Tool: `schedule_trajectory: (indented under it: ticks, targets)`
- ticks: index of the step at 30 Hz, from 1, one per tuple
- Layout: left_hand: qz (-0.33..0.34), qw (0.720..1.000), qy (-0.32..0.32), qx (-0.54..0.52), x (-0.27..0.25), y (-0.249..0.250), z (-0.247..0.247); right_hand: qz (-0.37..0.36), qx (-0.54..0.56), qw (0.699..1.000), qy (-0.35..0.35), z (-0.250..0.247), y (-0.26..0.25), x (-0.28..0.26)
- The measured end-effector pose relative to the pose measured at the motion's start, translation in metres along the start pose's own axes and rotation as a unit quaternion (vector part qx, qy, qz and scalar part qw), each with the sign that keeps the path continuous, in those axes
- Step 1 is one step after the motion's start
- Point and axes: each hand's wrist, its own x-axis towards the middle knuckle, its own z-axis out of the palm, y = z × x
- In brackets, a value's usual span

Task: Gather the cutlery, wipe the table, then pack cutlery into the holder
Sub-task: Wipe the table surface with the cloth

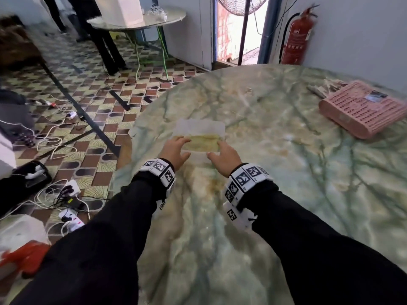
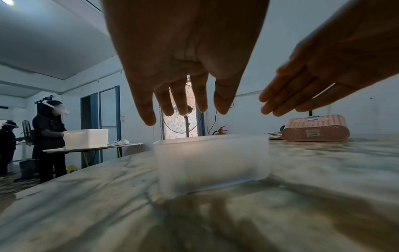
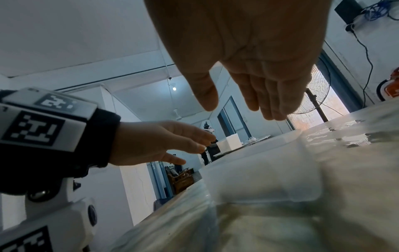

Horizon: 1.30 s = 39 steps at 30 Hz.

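Observation:
A translucent plastic container point(image 1: 200, 130) point(image 2: 211, 162) point(image 3: 259, 172) stands open-topped in the middle of the green marble table point(image 1: 275, 194). My left hand point(image 1: 176, 148) point(image 2: 179, 95) and right hand point(image 1: 222, 155) point(image 3: 248, 85) hover side by side over its near rim, fingers straight and spread, holding nothing. In the left wrist view there is a gap between the fingertips and the rim. A pink perforated holder point(image 1: 361, 110) point(image 2: 315, 130) lies on its side at the far right. Behind it lie blurred pieces, probably cutlery point(image 1: 317, 91).
The table's left edge drops to a tiled floor strewn with cables and power strips point(image 1: 68, 194). A red fire extinguisher point(image 1: 296, 36) hangs on the far wall beside a doorway with a standing fan point(image 2: 183, 117). People stand at another table with a white box point(image 2: 86, 138).

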Motion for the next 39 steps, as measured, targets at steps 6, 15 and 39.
schedule_trajectory:
  ticks: [6,15,39]
  targets:
    - [0.008,0.999,-0.043,-0.019,0.042,-0.046,-0.012,0.058,-0.023,0.998,-0.030,0.034,-0.046,0.042]
    - [0.004,0.995,-0.095,-0.045,0.086,-0.081,0.005,0.115,-0.114,0.985,-0.062,0.070,-0.068,0.120]
    - [0.002,0.992,-0.073,0.099,0.074,-0.061,-0.002,0.080,0.007,0.993,0.086,0.022,-0.035,0.145]
